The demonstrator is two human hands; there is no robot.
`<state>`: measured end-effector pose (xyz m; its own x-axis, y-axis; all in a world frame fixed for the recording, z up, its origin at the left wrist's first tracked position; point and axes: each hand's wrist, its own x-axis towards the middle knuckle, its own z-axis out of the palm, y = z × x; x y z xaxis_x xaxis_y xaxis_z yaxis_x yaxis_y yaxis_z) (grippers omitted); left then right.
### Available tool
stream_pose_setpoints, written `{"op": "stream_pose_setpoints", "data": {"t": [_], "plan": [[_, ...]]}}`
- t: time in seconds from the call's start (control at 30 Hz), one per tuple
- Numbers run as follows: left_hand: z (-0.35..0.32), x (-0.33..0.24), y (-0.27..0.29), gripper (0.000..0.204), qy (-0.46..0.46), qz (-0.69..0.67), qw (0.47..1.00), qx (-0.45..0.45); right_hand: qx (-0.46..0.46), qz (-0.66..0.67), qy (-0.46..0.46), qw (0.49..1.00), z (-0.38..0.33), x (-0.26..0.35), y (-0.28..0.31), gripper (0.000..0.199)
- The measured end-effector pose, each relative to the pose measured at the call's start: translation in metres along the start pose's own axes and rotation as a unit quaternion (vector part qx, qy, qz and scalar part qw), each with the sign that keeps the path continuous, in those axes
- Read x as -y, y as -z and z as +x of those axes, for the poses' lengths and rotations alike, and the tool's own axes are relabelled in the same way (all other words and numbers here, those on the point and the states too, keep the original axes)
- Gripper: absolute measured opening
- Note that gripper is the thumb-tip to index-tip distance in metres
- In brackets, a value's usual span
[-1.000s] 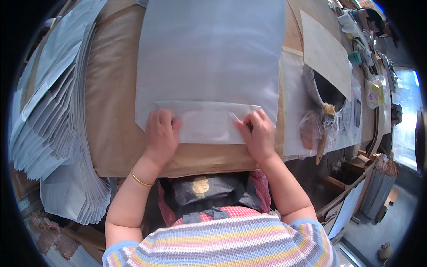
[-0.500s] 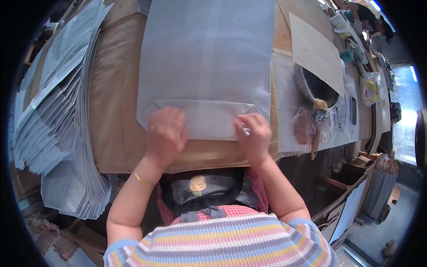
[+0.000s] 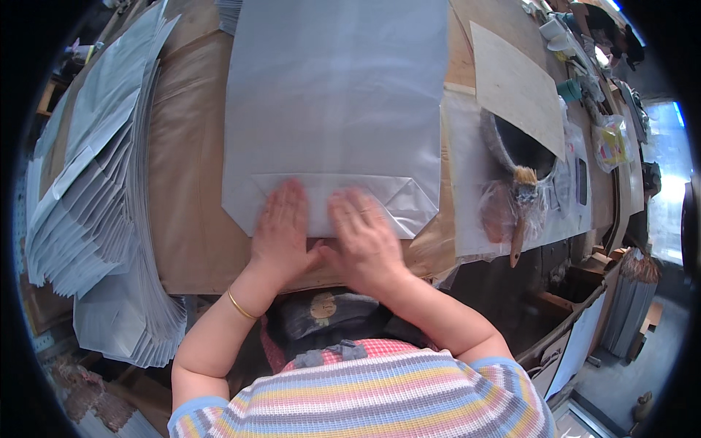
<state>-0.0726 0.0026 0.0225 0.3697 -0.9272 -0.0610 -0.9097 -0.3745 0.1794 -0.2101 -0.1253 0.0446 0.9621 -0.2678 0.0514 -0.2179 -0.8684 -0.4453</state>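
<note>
A large silver-grey paper bag [image 3: 332, 102] lies flat in front of me, its near end folded over into a band with slanted corners. My left hand [image 3: 283, 223] rests on the left part of that folded end, fingers stretched out and a little blurred. Beside it, my right hand [image 3: 363, 230] lies flat on the middle of the fold, fingers extended. The two thumbs come close together at the bag's near edge. Neither hand grips anything; both palms press on the bag.
Stacked folded bags [image 3: 95, 190] fan out at the left over the table edge. Brown paper [image 3: 190, 160] covers the worktable. At the right are a brush [image 3: 522, 204] on plastic, a dark round basin [image 3: 522, 142] and a board [image 3: 515, 87] partly over it. A person [image 3: 606, 29] is at the far right.
The near flap's right corner now lies flatter. My right hand has let go of that corner and moved left to the middle, flattening out; my left hand has spread flat on the fold.
</note>
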Motion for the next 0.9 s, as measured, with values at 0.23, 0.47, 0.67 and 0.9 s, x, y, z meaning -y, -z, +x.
{"op": "stream_pose_setpoints", "data": {"t": [0.23,0.47,0.67,0.9], "plan": [[-0.001,0.018,0.006,0.092,-0.012,-0.060,0.998,0.012,-0.020,-0.039,-0.021,0.999,-0.015,-0.033,0.004,0.067],[0.006,0.000,0.018,0.080,-0.001,0.036,0.999,0.015,-0.024,0.077,0.011,0.997,-0.013,-0.070,0.036,0.045],[0.027,-0.033,-0.006,0.046,-0.157,0.056,0.970,-0.180,-0.201,0.219,-0.090,0.951,-0.025,-0.045,0.057,0.024],[0.045,0.045,0.084,0.020,-0.079,0.249,0.950,-0.169,-0.119,0.186,0.088,0.971,-0.030,-0.022,0.053,0.016]]}}
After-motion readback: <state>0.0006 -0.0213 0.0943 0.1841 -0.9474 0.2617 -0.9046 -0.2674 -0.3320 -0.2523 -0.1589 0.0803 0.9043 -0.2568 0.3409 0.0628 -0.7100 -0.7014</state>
